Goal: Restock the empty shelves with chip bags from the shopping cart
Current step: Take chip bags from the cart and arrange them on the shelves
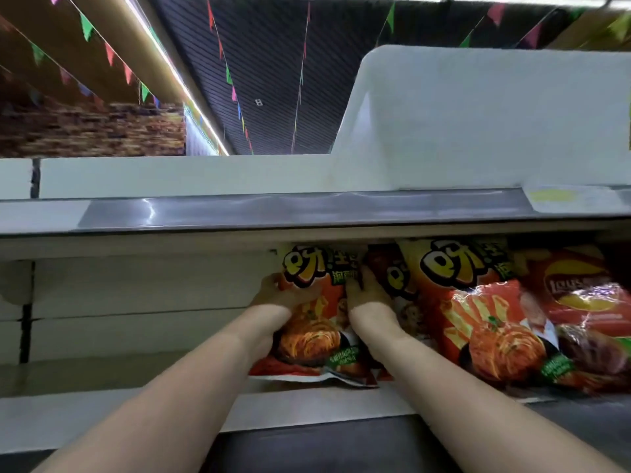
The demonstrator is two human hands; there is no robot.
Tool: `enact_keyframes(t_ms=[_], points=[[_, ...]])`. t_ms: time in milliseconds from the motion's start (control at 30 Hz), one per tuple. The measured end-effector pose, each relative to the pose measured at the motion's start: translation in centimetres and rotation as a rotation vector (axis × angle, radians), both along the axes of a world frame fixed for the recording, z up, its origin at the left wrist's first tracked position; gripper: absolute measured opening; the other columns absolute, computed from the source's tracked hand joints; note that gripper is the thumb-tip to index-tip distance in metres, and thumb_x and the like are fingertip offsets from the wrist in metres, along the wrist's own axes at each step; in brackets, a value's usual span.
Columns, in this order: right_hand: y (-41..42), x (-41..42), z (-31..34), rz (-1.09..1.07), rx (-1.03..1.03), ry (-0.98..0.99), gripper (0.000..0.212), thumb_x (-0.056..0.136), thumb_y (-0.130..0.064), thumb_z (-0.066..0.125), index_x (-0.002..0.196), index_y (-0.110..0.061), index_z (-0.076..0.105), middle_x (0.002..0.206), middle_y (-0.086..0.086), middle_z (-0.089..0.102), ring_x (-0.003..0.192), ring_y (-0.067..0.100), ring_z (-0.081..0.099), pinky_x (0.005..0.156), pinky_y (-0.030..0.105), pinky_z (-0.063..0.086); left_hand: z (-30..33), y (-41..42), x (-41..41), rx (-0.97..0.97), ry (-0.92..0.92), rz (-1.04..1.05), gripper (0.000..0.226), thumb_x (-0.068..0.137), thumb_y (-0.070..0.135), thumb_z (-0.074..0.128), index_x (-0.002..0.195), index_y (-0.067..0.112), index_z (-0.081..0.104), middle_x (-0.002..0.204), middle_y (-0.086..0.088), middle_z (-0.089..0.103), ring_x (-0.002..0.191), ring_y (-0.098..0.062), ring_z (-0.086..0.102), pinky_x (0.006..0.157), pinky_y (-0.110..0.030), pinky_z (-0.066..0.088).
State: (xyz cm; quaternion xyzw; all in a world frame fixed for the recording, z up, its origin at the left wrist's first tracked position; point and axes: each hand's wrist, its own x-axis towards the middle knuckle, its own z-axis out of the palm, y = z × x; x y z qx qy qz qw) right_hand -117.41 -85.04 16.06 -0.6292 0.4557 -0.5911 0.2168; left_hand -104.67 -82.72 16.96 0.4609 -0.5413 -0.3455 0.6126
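An orange-red chip bag [316, 331] stands upright on the white shelf [143, 401], just left of the other bags. My left hand [276, 295] grips its left edge, fingers curled round the top corner. My right hand [367, 291] lies on its right edge, between this bag and a darker bag [392, 268] behind. To the right a matching orange-red bag [491, 322] leans forward, and a red Lay's bag [587, 302] stands at the far right. The shopping cart is out of view.
The shelf's left half, from the bag to the left edge, holds nothing. An upper shelf with a grey price rail [307, 209] hangs low above the bags. A white divider panel [495, 121] rises on top at the right.
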Motion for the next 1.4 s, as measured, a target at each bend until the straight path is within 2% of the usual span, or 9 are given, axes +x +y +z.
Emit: enact_keyframes(t_ms=[133, 467, 600, 700, 800, 900, 1033, 1167, 1400], points=[[-0.1, -0.4, -0.1, -0.101, -0.013, 0.159, 0.043, 0.101, -0.016, 0.031, 0.143, -0.008, 0.033, 0.143, 0.016, 0.04, 0.13, 0.029, 0.039, 0.097, 0.025, 0.031, -0.1, -1.2, -0.9, -0.012, -0.013, 0.013, 0.084, 0.077, 0.029, 0.076, 0.145, 0.019, 0.026, 0.135, -0.009, 0.049, 0.119, -0.031, 0.052, 0.102, -0.044, 0.044], [-1.1, 0.1, -0.7, -0.187, -0.122, 0.176, 0.045, 0.098, -0.018, 0.039, 0.143, -0.014, 0.035, 0.142, 0.014, 0.039, 0.128, 0.029, 0.04, 0.098, 0.027, 0.031, -1.6, -2.6, -0.7, 0.018, 0.002, 0.029, 0.081, 0.08, 0.034, 0.071, 0.146, 0.027, 0.024, 0.138, -0.01, 0.049, 0.119, -0.034, 0.053, 0.101, -0.049, 0.044], [-0.8, -0.1, -1.1, -0.181, -0.161, 0.144, 0.043, 0.097, -0.018, 0.042, 0.14, -0.011, 0.039, 0.139, 0.015, 0.042, 0.125, 0.029, 0.042, 0.097, 0.028, 0.032, -1.7, -1.9, -1.2, -0.011, -0.118, 0.12, 0.116, 0.04, 0.065, 0.064, 0.144, 0.03, 0.027, 0.139, -0.009, 0.048, 0.121, -0.034, 0.051, 0.101, -0.049, 0.044], [-0.1, -0.2, -1.4, -0.182, -0.222, 0.137, 0.042, 0.097, -0.017, 0.042, 0.138, -0.008, 0.04, 0.138, 0.014, 0.041, 0.125, 0.028, 0.04, 0.096, 0.025, 0.029, -1.9, -1.6, -0.9, 0.002, -0.161, 0.16, 0.126, 0.034, 0.069, 0.062, 0.146, 0.036, 0.015, 0.147, -0.008, 0.038, 0.127, -0.035, 0.046, 0.103, -0.05, 0.041], [1.1, -0.2, -1.3, -0.219, -0.346, 0.179, 0.039, 0.096, -0.014, 0.044, 0.135, -0.008, 0.043, 0.138, 0.013, 0.041, 0.126, 0.026, 0.039, 0.098, 0.025, 0.027, -1.9, 0.4, -0.5, 0.008, -0.199, 0.225, 0.109, 0.061, 0.066, 0.068, 0.148, 0.036, 0.01, 0.152, -0.009, 0.029, 0.134, -0.033, 0.037, 0.109, -0.048, 0.035], [2.8, 0.0, -0.9, -0.16, -0.448, 0.336, 0.041, 0.092, -0.012, 0.048, 0.133, -0.012, 0.047, 0.139, 0.01, 0.041, 0.128, 0.026, 0.038, 0.102, 0.028, 0.03, -1.8, 1.5, 0.7, -0.064, -0.186, 0.378, 0.069, 0.088, 0.039, 0.062, 0.144, 0.025, 0.025, 0.145, -0.013, 0.037, 0.129, -0.033, 0.041, 0.107, -0.043, 0.037], [5.2, 1.8, -0.2, -0.05, -0.374, 0.585, 0.028, 0.094, -0.021, 0.044, 0.118, -0.01, 0.057, 0.111, 0.01, 0.058, 0.108, 0.027, 0.054, 0.073, 0.027, 0.034, -2.0, 4.2, 3.1, -0.119, -0.277, 0.561, 0.043, 0.091, 0.027, 0.059, 0.131, 0.019, 0.043, 0.128, -0.009, 0.053, 0.114, -0.027, 0.053, 0.098, -0.037, 0.044], [6.9, 5.2, -0.2, 0.128, -0.417, 0.626, 0.041, 0.092, -0.019, 0.047, 0.133, -0.017, 0.046, 0.127, 0.013, 0.051, 0.117, 0.029, 0.047, 0.089, 0.028, 0.035, -3.0, 8.0, 5.7, -0.134, -0.319, 0.696, 0.036, 0.091, 0.026, 0.059, 0.125, 0.015, 0.051, 0.11, -0.003, 0.058, 0.108, -0.024, 0.056, 0.091, -0.029, 0.043], [10.3, 12.7, -1.6, 0.437, -0.393, 0.682, 0.044, 0.088, -0.02, 0.054, 0.131, -0.02, 0.047, 0.136, 0.008, 0.045, 0.125, 0.026, 0.043, 0.101, 0.032, 0.035, -5.6, 15.9, 11.3, -0.034, -0.336, 0.965, 0.04, 0.093, 0.027, 0.055, 0.13, 0.015, 0.048, 0.129, -0.006, 0.054, 0.118, -0.02, 0.051, 0.1, -0.03, 0.04]])
